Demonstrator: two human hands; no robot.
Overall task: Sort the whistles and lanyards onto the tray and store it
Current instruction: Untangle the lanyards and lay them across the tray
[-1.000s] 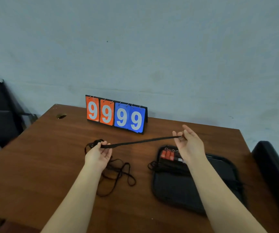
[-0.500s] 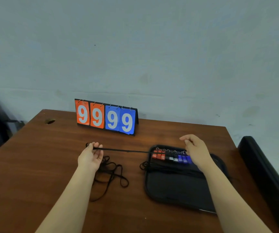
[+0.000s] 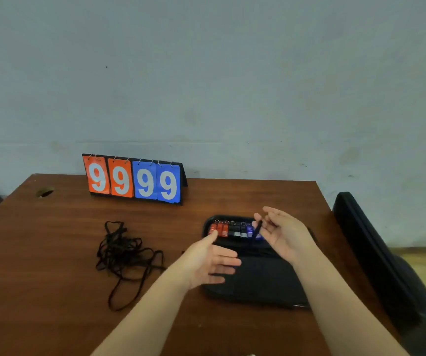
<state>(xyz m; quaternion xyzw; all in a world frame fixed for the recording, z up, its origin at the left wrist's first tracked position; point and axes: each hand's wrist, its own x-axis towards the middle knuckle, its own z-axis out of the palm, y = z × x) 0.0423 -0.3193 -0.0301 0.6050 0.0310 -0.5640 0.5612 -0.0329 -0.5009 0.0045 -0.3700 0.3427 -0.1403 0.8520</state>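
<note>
Already done: the whistles lie in one row along the upper edge of the tray, right of centre in the frame. Red ones are at the left, black in the middle and blue at the right, with their small rings toward the top. That half of the sorting looks finished.
Left to do: a pile of lanyards lies tangled on the bench, left of centre and well apart from the tray. By my reading most of the cords have yet to be laid on the tray. After that, the tray has to be stored.
Step in hand: one black strap is over the blue end of the whistle row. It looks like it is about to be set down on the tray.
Right grip: the right hand hovers over the upper right corner of the tray with its fingers loosely curled. The fingertips are together on the black strap, which hangs down from them. The pinch point is small and partly blurred.
Left grip: the left hand is spread with straight fingers and holds nothing. It is over the left edge of the tray, its thumb reaching toward the red whistles. I cannot tell whether it touches the tray.
Tray: it is dark and flat and lies on the bench. Its lower half looks bare of whistles.
Around: a flip scoreboard reading 9999 stands at the back of the bench, and a dark chair is at the right edge of the frame.
</note>
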